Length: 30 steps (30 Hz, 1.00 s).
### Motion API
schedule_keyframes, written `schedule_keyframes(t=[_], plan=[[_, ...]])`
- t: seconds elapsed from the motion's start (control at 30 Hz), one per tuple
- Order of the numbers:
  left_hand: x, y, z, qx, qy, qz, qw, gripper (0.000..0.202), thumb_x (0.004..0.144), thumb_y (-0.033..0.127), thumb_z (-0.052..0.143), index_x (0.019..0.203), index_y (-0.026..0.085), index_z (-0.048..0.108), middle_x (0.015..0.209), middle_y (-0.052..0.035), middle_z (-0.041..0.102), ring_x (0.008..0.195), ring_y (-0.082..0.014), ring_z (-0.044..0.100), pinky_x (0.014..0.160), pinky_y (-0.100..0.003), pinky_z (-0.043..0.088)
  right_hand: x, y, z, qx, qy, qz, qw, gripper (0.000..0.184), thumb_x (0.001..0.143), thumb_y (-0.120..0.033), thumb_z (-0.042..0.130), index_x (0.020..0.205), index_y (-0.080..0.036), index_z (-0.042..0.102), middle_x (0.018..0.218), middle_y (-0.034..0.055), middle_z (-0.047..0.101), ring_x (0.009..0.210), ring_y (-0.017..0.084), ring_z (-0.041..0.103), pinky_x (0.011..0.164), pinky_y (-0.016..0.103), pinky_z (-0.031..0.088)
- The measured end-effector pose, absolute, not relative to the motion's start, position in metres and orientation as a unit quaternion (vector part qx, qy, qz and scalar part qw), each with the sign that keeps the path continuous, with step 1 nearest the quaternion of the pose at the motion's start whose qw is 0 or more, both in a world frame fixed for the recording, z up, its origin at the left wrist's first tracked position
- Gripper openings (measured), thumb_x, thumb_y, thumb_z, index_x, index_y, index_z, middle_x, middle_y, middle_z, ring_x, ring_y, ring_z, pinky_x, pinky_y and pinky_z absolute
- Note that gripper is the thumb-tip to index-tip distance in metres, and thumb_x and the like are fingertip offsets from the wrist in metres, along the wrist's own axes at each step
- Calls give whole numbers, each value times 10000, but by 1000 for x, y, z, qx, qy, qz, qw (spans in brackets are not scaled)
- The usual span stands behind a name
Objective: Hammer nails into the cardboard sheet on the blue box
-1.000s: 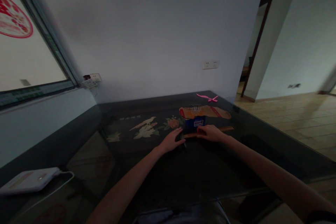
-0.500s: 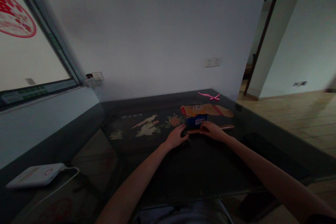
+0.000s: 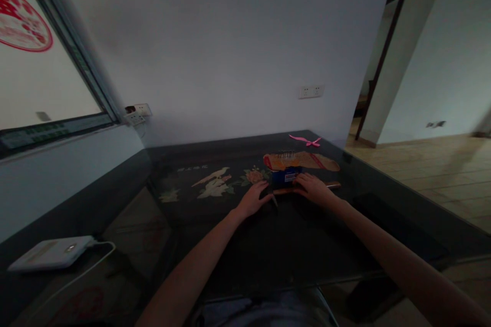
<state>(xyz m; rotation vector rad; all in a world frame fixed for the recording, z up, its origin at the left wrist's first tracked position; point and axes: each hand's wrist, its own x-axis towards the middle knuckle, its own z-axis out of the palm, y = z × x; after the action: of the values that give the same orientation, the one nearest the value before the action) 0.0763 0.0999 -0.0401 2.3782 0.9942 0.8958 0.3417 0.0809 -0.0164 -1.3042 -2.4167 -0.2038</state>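
My left hand rests on the dark table, its thumb apart from its fingers, just left of a small blue box. By its thumb lies a small dark pointed piece. My right hand reaches across a brown wooden stick, its stretched fingers touching the right front of the box. The hand covers the stick's middle. Behind the box lies a flat tan, insole-shaped piece with red trim. A row of thin dark spikes stands at its left part.
A pink ribbon lies near the table's far edge. On the left is a white device with a cable. A dark flat pad lies at right. A wall stands behind the table.
My left hand has drawn back slightly to the left, showing more of the dark pointed piece. The fingers of my right hand look straighter. The box and stick have hardly shifted.
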Motion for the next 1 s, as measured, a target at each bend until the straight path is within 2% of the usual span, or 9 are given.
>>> schedule_keyframes(t=[0.1,0.17,0.3,0.4,0.53,0.63,0.7,0.8,1.0], plan=[[64,103,-33,799,366,395,268,304,783,425,548,951,197,658,1109,-95,606,1082,-241,512,987,-389,342,328,66,-5,-450,-860,-84,225,144,849,-269,493,930,-186,579,940,81,589,877,224,535,792,367,415],[60,104,-27,711,392,458,363,264,758,418,581,842,183,668,997,-98,637,1014,-243,544,949,-393,372,309,59,5,-435,-859,-55,264,125,864,-249,469,895,-195,578,909,66,589,860,203,540,773,333,423],[65,97,-13,425,344,546,635,335,800,463,510,882,161,630,957,-93,638,918,-204,589,844,-350,448,251,57,24,-402,-829,11,387,176,894,-282,423,911,-198,577,895,65,588,871,190,536,777,316,423],[73,90,-4,287,261,558,733,382,821,502,456,890,156,603,911,-77,636,866,-177,603,812,-312,468,196,63,23,-369,-814,68,442,211,898,-289,417,979,-186,582,964,77,593,934,192,520,829,334,407],[70,87,-9,188,203,615,738,409,854,515,364,971,178,565,903,-73,623,873,-191,607,823,-345,473,136,69,-3,-365,-800,133,458,295,917,-286,349,955,-168,617,1036,103,600,1017,207,498,928,392,349],[60,89,-24,160,236,665,690,329,892,387,341,1132,217,489,917,-68,609,864,-182,603,806,-341,476,113,67,-27,-362,-798,156,455,342,926,-297,312,1088,-162,581,1138,117,581,1091,207,482,956,392,340],[56,91,-32,169,260,680,664,334,900,314,330,1217,259,419,994,-66,594,900,-178,591,796,-333,478,110,64,-37,-361,-796,170,455,372,925,-306,304,1194,-159,515,1191,120,558,1122,205,471,964,390,338],[57,91,-35,200,267,680,653,414,896,331,351,1307,346,305,1219,-58,508,1017,-190,548,804,-343,477,114,62,-41,-359,-788,184,465,423,902,-332,355,1269,-145,452,1265,128,503,1189,214,414,998,389,305],[70,73,-16,256,276,641,669,466,895,365,314,1327,495,197,1412,59,325,1208,-212,413,817,-392,470,128,56,-30,-357,-789,192,462,457,839,-387,478,1255,-198,489,1380,89,373,1305,249,233,1062,430,183]])
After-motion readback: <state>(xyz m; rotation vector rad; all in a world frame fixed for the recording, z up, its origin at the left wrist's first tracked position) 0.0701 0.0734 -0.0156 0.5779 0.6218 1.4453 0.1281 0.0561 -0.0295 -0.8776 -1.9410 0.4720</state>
